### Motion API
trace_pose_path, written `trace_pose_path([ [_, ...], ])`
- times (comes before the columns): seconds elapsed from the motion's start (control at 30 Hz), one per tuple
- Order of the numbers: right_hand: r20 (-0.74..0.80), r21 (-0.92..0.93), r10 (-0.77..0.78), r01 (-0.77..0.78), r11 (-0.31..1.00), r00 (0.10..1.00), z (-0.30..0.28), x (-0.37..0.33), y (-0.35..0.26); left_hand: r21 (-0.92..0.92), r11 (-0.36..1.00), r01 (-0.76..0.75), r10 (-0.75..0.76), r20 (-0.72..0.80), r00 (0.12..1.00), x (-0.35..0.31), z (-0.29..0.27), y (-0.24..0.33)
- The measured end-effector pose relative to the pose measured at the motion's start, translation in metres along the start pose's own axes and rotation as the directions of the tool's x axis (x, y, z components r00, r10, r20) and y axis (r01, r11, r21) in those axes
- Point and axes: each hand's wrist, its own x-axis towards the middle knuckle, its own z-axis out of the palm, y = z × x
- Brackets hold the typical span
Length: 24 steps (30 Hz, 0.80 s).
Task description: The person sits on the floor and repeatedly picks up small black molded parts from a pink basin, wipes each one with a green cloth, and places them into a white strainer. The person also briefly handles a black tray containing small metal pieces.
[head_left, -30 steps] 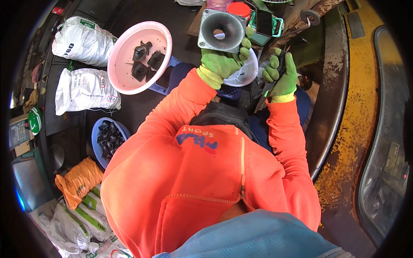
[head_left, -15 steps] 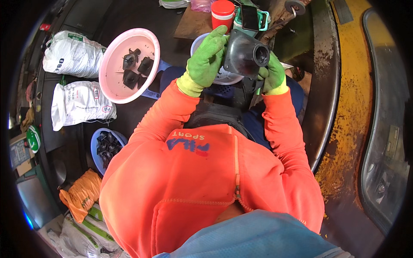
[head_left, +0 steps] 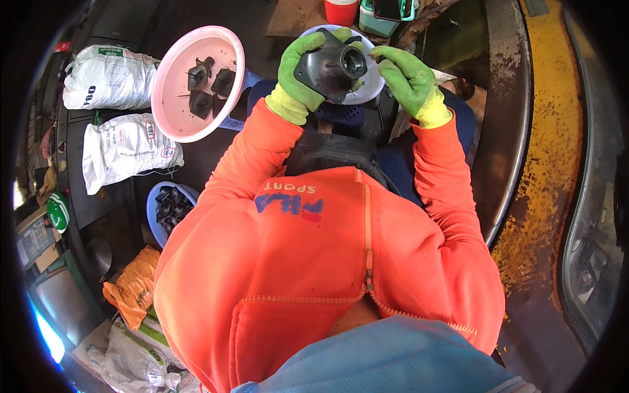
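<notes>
Head, L hand (head_left: 296,77) w/ blk funnel (head_left: 326,67), R hand (head_left: 407,82) well off metal edge (head_left: 519,147)

Printed lettering (head_left: 289,204) stands on the orange jacket (head_left: 308,262) and white sacks (head_left: 110,77).

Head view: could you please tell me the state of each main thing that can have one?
Black flared part, held, narrow opening visible
Left hand, gripping the part
Right hand, fingers bent, grip unclear
Pink basin, holding several black pieces
Blue basin, holding many dark pieces
Orange jacket, zipped partway
</notes>
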Motion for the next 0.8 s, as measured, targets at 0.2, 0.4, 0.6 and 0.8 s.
trace_pose_path([
  [0.2,0.093,-0.239,-0.106,0.126,0.963,0.990,0.001,0.002,-0.012,-0.048,0.999,0.002,-0.002,0.001,1.000,-0.003,0.004,0.001],
  [0.4,0.045,-0.282,-0.183,0.188,0.941,0.982,0.010,-0.003,-0.008,0.063,0.997,-0.040,0.038,0.027,0.999,-0.008,0.010,0.009],
  [0.6,0.005,-0.208,-0.090,0.089,0.974,0.996,0.018,-0.009,0.000,0.108,0.980,-0.169,0.162,0.064,0.985,-0.003,0.012,0.012],
  [0.8,-0.014,0.012,0.060,-0.060,0.998,0.998,0.024,-0.012,-0.008,0.365,0.835,-0.412,0.376,0.169,0.911,0.000,0.016,0.012],
])
